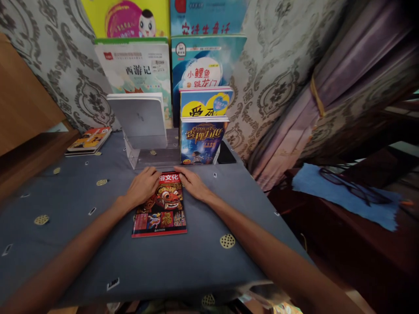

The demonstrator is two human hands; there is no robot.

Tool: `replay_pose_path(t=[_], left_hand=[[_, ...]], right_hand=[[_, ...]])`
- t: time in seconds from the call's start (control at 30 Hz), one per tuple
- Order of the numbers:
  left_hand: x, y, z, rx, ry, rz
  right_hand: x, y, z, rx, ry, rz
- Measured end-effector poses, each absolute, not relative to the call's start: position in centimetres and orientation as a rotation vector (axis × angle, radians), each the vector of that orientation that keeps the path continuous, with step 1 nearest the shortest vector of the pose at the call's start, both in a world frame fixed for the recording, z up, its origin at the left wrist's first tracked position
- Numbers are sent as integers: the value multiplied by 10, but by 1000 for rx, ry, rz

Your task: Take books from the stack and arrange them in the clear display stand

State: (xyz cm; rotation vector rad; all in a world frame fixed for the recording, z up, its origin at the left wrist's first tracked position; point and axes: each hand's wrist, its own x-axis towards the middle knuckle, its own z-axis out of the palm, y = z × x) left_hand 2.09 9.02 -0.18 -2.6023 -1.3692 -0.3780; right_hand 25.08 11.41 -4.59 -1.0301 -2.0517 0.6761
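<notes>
A red magazine (160, 207) with a mask on its cover lies flat on the grey-blue tablecloth (81, 244). My left hand (142, 185) rests on its top left corner, fingers curled over the edge. My right hand (194, 182) lies at its top right corner, fingers bent against the far edge. Both hands grip the magazine's upper end. Just beyond stands a clear tiered book stand (144, 152) with a dark blue book (201, 141) upright in the front row.
More books stand in rows behind: a grey one (139, 115), a yellow-blue one (206, 102), and taller ones against the patterned wall. Another book (88, 140) lies flat at the far left. A blue cloth with spectacles (350, 185) sits on a dark surface to the right.
</notes>
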Motion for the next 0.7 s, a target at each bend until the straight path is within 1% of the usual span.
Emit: replay_pose_path(t=[0.23,0.47,0.57,0.7], left_hand=[[50,88,-5,-2815,-1163,-449],[53,64,0,-3044,-856,-460],[56,52,11,-3094,-789,-370],[66,29,30,-3128,-767,-101]], right_hand=[[251,115,-48,-1003,-2046,724],[251,116,-50,-1003,-2063,709],[251,116,-50,-992,-2070,700],[252,116,-50,-976,-2080,685]])
